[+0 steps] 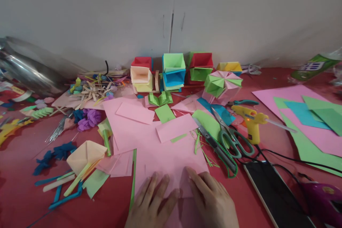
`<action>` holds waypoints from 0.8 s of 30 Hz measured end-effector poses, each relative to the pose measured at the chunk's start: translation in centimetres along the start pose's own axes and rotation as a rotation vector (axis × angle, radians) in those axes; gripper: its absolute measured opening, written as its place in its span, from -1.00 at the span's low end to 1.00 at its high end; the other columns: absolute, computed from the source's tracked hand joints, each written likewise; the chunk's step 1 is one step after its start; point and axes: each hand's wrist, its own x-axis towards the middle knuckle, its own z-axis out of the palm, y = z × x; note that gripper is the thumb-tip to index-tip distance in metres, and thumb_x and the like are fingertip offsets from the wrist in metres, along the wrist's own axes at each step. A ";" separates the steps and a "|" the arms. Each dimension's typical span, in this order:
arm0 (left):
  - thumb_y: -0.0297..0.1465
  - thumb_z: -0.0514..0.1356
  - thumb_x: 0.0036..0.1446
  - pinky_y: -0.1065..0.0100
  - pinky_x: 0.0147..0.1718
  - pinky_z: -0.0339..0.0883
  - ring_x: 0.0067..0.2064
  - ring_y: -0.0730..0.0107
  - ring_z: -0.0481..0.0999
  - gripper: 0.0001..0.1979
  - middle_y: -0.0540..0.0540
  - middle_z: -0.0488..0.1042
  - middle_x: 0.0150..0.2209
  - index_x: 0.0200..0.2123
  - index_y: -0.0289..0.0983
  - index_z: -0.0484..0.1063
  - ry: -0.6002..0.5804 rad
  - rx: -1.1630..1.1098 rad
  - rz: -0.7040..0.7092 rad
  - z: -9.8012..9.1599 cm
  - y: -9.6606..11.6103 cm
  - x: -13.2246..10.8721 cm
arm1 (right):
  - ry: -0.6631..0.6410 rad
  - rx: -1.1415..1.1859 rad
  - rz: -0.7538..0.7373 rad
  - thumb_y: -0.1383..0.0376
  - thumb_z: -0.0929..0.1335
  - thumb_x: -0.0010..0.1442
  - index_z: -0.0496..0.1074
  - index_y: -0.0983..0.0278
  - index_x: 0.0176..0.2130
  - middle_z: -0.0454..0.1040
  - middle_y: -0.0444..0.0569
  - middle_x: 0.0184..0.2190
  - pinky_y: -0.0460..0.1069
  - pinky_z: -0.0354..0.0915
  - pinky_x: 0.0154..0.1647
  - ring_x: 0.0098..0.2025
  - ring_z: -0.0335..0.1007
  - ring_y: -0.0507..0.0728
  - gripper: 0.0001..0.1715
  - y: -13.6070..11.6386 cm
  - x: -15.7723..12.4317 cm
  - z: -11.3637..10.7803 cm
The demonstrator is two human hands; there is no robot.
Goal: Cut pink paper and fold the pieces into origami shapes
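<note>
The large paper sheet point(165, 156) is pink, the table point(21, 171) is red, the glue gun point(252, 124) is yellow, the phone point(275, 192) is black with pale edge, and the folded ornament point(223, 81) shows wedges of light green and pink.

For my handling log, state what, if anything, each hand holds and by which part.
Nothing is visibly gripped: the left hand and the right hand lie palm down over pink paper. What is under the palms is hidden.
</note>
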 end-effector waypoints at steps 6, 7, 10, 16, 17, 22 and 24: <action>0.05 0.02 0.04 0.11 -0.01 0.07 0.02 -0.03 0.32 -0.35 -0.10 0.38 0.05 0.15 -0.12 0.20 0.001 0.002 0.002 -0.1 0.0 0.0 | -0.002 -0.003 -0.001 0.14 0.03 0.31 0.42 0.23 -0.10 0.45 -0.03 -0.47 -0.05 0.32 -0.52 -0.49 0.42 0.09 -0.49 -0.1 0.1 -0.2; 0.05 0.02 0.04 0.12 -0.01 0.07 0.02 -0.03 0.32 -0.35 -0.10 0.38 0.05 0.15 -0.11 0.20 0.001 0.005 0.004 -0.1 -0.1 0.0 | 0.000 -0.002 -0.002 0.14 0.02 0.32 0.42 0.23 -0.10 0.45 -0.03 -0.47 -0.06 0.32 -0.52 -0.49 0.42 0.09 -0.49 -0.1 0.0 -0.2; 0.07 0.02 0.04 0.12 -0.01 0.07 0.03 -0.02 0.31 -0.34 -0.10 0.38 0.05 0.15 -0.11 0.19 0.004 0.007 0.006 -0.1 -0.1 0.0 | 0.007 0.006 -0.007 0.15 0.03 0.32 0.42 0.23 -0.10 0.45 -0.02 -0.47 -0.07 0.32 -0.52 -0.49 0.42 0.08 -0.49 0.0 -0.1 -0.2; 0.01 0.06 0.05 0.13 0.02 0.04 0.06 0.00 0.28 -0.40 -0.08 0.38 0.05 0.14 -0.08 0.21 0.035 -0.036 -0.066 0.2 0.4 -0.2 | 0.006 0.009 -0.020 0.15 0.04 0.31 0.41 0.23 -0.07 0.45 -0.02 -0.45 -0.06 0.32 -0.50 -0.47 0.42 0.08 -0.51 0.1 -0.3 -0.2; 0.01 0.06 0.05 0.13 0.03 0.03 0.06 0.00 0.28 -0.40 -0.07 0.38 0.05 0.14 -0.07 0.21 0.037 -0.045 -0.077 0.2 0.5 -0.2 | 0.008 0.007 -0.021 0.16 0.04 0.31 0.41 0.23 -0.07 0.45 -0.03 -0.46 -0.06 0.32 -0.50 -0.48 0.42 0.08 -0.51 0.1 -0.3 -0.2; -0.05 0.06 0.09 0.15 0.03 0.02 0.06 0.02 0.27 -0.43 -0.06 0.36 0.07 0.15 -0.08 0.18 0.014 -0.031 -0.057 0.1 0.4 -0.1 | 0.006 0.000 -0.018 0.16 0.04 0.31 0.41 0.24 -0.07 0.44 -0.03 -0.46 -0.05 0.32 -0.50 -0.48 0.42 0.08 -0.51 0.1 -0.2 -0.2; -0.10 0.08 0.10 0.15 0.04 0.01 0.06 0.03 0.27 -0.46 -0.05 0.36 0.07 0.15 -0.07 0.18 0.015 -0.030 -0.066 0.1 0.3 -0.1 | 0.003 0.000 -0.010 0.16 0.04 0.31 0.41 0.24 -0.07 0.44 -0.03 -0.46 -0.05 0.32 -0.51 -0.48 0.42 0.08 -0.51 0.1 -0.1 -0.1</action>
